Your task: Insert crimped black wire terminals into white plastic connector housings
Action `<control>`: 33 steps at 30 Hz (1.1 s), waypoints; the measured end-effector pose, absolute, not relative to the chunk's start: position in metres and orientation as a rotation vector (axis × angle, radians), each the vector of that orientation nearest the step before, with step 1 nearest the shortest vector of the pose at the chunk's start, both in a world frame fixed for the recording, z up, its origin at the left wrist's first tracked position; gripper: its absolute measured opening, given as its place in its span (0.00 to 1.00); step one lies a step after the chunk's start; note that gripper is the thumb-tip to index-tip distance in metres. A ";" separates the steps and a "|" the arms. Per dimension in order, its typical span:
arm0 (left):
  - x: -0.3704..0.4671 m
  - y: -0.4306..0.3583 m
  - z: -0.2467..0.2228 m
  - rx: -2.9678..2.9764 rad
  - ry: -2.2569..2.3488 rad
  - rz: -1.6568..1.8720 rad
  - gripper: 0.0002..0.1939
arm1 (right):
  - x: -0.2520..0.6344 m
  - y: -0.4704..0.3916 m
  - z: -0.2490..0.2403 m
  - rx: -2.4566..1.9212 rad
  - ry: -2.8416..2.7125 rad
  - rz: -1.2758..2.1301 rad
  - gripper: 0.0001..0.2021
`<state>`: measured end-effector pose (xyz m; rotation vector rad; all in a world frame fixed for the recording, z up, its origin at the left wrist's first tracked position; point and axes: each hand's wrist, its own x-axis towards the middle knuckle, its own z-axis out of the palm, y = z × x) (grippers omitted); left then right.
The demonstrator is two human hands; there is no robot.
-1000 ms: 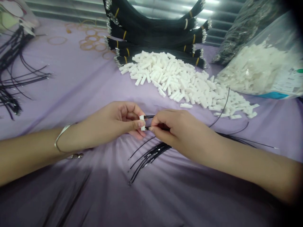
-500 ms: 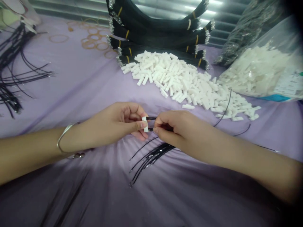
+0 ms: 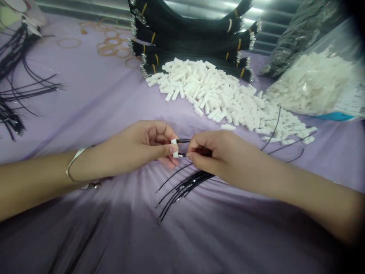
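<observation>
My left hand (image 3: 151,146) pinches a small white connector housing (image 3: 175,148) between thumb and fingers. Black wires (image 3: 183,141) run from the housing's right side toward my right hand (image 3: 212,150). That hand is closed, its thumb and forefinger gripping a black wire (image 3: 182,155) close to the housing. Whether this wire's tip sits inside the housing I cannot tell. Below my right hand lies a bundle of loose black wires (image 3: 182,188) with shiny metal ends, partly hidden by the hand. More wire ends stick out beyond my right forearm.
A pile of white connector housings (image 3: 211,91) lies beyond my hands. Behind it are banded bundles of black wires (image 3: 188,38). A clear bag of housings (image 3: 316,83) stands at right. Rubber bands (image 3: 112,43) and wired housings (image 3: 19,49) lie at left on the purple cloth (image 3: 94,87).
My right hand has shifted slightly right, away from the housing, still gripping the wire. Another wire end now shows beyond my right forearm. The left hand keeps its pinch.
</observation>
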<state>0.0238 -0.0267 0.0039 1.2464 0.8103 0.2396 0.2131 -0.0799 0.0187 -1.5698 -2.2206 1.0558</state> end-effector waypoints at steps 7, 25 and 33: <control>0.022 -0.025 0.002 1.227 0.780 0.222 0.05 | 0.211 -0.078 0.016 -1.553 -2.162 0.997 0.07; 0.024 -0.027 0.000 1.282 0.769 0.287 0.03 | 0.208 -0.081 0.014 -1.508 -2.089 1.003 0.06; 0.023 -0.024 0.000 1.248 0.773 0.261 0.03 | 0.208 -0.082 0.014 -1.513 -2.076 0.945 0.06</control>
